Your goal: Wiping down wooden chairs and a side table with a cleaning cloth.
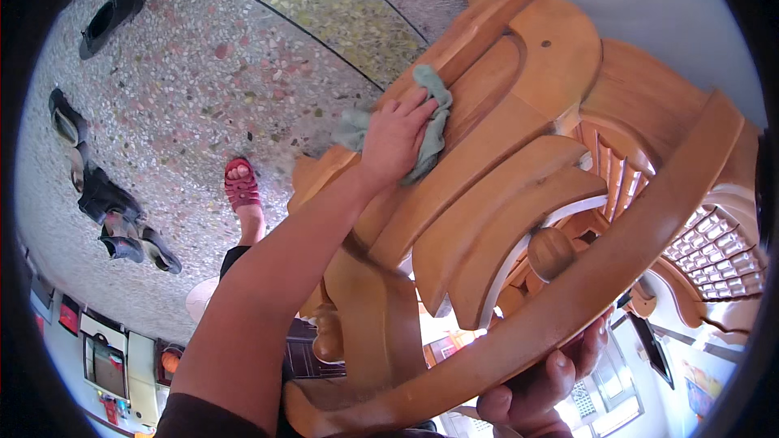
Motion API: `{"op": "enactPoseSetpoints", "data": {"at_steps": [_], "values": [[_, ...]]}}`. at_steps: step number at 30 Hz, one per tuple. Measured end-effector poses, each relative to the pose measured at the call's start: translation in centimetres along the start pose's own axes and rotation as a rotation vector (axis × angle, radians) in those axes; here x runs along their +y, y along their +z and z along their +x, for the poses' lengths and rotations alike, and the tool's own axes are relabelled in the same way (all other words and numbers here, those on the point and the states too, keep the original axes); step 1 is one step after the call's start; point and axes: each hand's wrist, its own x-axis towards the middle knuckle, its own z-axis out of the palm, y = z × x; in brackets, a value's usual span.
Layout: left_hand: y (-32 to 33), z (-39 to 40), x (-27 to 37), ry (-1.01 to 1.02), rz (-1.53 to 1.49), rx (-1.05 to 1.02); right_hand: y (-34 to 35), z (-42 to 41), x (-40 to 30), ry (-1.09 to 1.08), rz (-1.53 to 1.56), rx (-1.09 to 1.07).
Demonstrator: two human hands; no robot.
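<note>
My left hand (397, 137) presses a crumpled pale green cloth (433, 128) onto the flat wooden part of a large carved wooden chair (475, 103), its fingers bent over the cloth. The cloth bunches out on both sides of the hand. At the lower right, my right hand (541, 380) is against the outer underside of the long curved wooden armrest (517, 340), its fingertips curled up and its palm partly hidden by the wood. Curved slats and a rounded knob show between the armrest and the flat part.
A speckled terrazzo floor (201, 85) with dark dividing lines lies to the left. Several dark shoes (106, 194) form a row there, with another shoe (114, 19) farther up. A foot in a red slipper (242, 182) stands beside the chair. A pale wall (639, 0) rises behind it.
</note>
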Motion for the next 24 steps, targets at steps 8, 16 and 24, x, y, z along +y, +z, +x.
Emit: {"op": "enactPoseSetpoints", "data": {"at_steps": [8,16,24], "values": [[0.4,8.3,-0.1,0.24,0.465,-0.23,2.1,-0.7,1.0,-0.028,0.061,0.16],[-3.3,-5.9,-5.1,0.177,0.304,-0.54,1.8,0.0,0.3,0.001,0.09,0.146],[-9.3,-15.1,-8.3,-0.144,-0.1,-0.629,2.7,0.9,-0.7,0.045,0.189,0.31]]}}
